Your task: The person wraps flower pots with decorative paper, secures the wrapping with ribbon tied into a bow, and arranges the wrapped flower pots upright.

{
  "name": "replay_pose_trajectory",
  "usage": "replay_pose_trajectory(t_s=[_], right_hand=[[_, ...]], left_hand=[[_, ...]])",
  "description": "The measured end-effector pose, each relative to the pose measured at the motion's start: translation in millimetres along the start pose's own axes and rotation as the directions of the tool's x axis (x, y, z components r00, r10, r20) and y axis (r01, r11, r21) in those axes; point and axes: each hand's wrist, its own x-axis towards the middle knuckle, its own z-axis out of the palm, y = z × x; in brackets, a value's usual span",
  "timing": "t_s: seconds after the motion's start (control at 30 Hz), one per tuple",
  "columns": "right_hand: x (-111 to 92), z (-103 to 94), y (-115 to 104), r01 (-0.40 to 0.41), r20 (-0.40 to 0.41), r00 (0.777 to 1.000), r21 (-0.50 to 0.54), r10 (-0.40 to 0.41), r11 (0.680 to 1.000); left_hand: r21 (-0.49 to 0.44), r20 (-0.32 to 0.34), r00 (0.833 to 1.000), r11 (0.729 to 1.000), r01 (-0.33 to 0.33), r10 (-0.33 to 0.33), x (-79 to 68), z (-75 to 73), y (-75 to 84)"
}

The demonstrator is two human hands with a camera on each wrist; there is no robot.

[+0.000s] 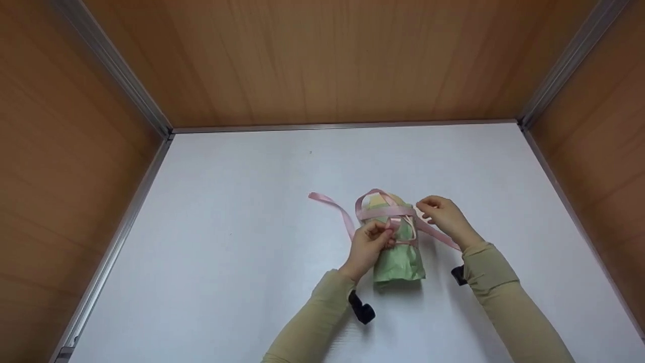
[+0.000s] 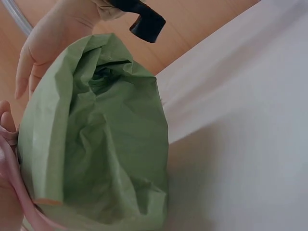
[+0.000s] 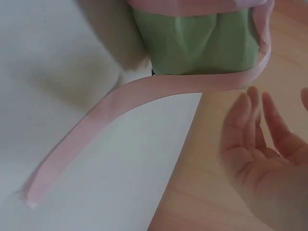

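Note:
A green paper-wrapped package (image 1: 400,264), pale yellow at its far end, lies on the white table with pink ribbon (image 1: 385,212) around it. My left hand (image 1: 367,248) pinches a small ribbon loop (image 1: 394,222) on top of the package. In the left wrist view the crumpled, folded paper end (image 2: 115,144) hides most of that hand. Just right of the package's far end is my right hand (image 1: 446,217), its fingers loosely bent. The right wrist view shows this hand (image 3: 269,163) holding nothing, close beside a ribbon tail (image 3: 139,94).
One ribbon tail (image 1: 325,198) stretches to the left of the package, and another (image 1: 438,234) runs to the right beneath my right hand. Wood-grain panels (image 1: 332,60) with metal edging enclose the white table (image 1: 242,201) at the back and both sides. Black straps (image 1: 362,308) hang at the wrists.

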Motion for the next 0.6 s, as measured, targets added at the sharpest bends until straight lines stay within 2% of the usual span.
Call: replay_pose_trajectory(t_s=[0.2,0.37,0.5,0.6], right_hand=[[-0.3,13.5,2.1,0.057,0.008,0.998,-0.12,-0.056,0.991],[1.1,24.0,-2.3,0.112,-0.027,0.992,-0.193,-0.119,0.975],[-1.2,24.8,-5.5,0.164,0.018,0.986,-0.136,-0.163,0.977],[-3.3,19.1,-8.1,0.194,0.125,0.974,-0.024,-0.19,0.981]], left_hand=[[0.031,0.007,1.0,0.999,-0.018,0.018,1.0,-1.4,1.4],[0.025,0.011,1.0,1.0,-0.01,0.01,0.9,0.6,3.9],[0.026,0.011,1.0,1.0,-0.001,0.0,1.0,1.8,5.8],[0.031,0.013,1.0,1.0,-0.006,0.006,0.3,2.6,10.6]])
